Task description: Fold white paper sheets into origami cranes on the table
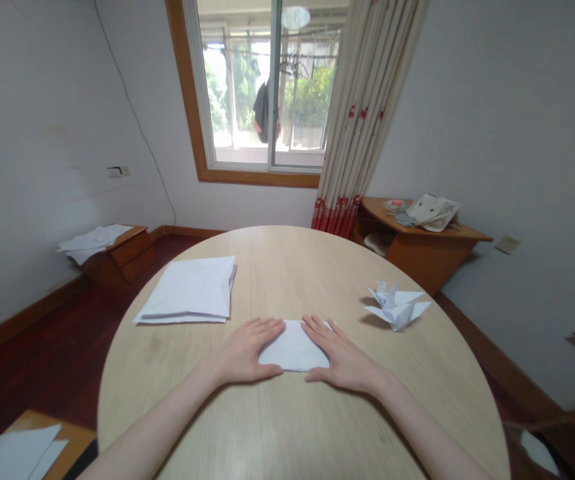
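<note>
Two bare hands lay open and flat on the tabletop, neither one gripping. The left hand (pixel 247 350) and the right hand (pixel 342 357) rested with their fingers together, one on each side of a single folded rectangle of white paper (pixel 292 347), and their fingertips touched its upper corners. The paper lay near the tabletop's near edge, at the middle of the round, pale wood tabletop (pixel 167 380).

Beyond the left hand, towards the tabletop's left edge, sat one neat stack of white paper sheets (pixel 187 292). Beyond the right hand, towards the right edge, stood one white folded paper crane (pixel 395 305). Down at the lower left corner of the view, one orange-brown wooden surface (pixel 42 421) carried loose white sheets (pixel 10 457).

Farther off, one low wooden cabinet (pixel 127 257) stood against the left wall with white papers (pixel 92 241) on top. To the right stood one wooden corner desk (pixel 417 250) bearing one cream cloth bag (pixel 432 212). At the far wall were one wood-framed window (pixel 267 87) and one cream curtain with red flowers (pixel 362 113), and one dark garment (pixel 262 113) hung outside the glass.
</note>
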The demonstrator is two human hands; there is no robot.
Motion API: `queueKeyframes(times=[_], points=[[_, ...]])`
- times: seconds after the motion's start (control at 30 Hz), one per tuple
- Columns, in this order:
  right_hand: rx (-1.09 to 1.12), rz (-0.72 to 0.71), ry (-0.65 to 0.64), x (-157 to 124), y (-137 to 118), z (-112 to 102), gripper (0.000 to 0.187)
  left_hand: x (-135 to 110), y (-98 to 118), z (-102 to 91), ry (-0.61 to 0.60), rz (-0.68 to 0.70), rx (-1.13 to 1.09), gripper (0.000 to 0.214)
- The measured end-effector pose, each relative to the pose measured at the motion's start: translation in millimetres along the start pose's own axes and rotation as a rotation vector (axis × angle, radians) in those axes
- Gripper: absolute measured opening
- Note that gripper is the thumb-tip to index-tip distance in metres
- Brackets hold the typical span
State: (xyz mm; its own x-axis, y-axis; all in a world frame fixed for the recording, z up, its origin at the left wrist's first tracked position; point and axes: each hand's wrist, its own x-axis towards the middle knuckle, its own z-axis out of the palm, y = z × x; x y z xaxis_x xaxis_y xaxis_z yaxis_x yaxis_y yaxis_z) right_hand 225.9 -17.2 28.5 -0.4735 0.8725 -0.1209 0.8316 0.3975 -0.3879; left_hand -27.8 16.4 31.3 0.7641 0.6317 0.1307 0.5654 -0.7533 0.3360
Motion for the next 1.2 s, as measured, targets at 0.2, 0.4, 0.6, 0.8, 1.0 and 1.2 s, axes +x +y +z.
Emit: queueKeyframes(times=[0.2,0.4,0.6,0.8,1.0,1.2], points=[[-0.005,0.004,0.009,-1.0,-2.9,0.8,0.094,-0.2,0.2,1.9,-0.007,-0.001,0.02,0.079],[0.003,-0.005,0.017,-1.5,-6.5,0.0,0.085,0.1,2.4,1.1,-0.008,-0.01,0.03,0.081],[0.013,-0.002,0.01,-2.8,-8.5,-1.5,0.082,0.4,1.9,1.2,0.004,-0.006,0.024,0.085],[0.015,0.0,-0.002,-3.8,-8.4,-2.8,0.082,0.6,0.8,1.8,-0.009,-0.009,0.031,0.087],[0.009,-0.012,0.014,-3.5,-6.8,-0.7,0.076,0.5,1.0,2.8,0.012,0.002,0.03,0.085],[0.013,-0.002,0.008,-4.3,-7.6,-2.6,0.068,0.1,-0.3,2.9,0.012,0.01,0.013,0.081]])
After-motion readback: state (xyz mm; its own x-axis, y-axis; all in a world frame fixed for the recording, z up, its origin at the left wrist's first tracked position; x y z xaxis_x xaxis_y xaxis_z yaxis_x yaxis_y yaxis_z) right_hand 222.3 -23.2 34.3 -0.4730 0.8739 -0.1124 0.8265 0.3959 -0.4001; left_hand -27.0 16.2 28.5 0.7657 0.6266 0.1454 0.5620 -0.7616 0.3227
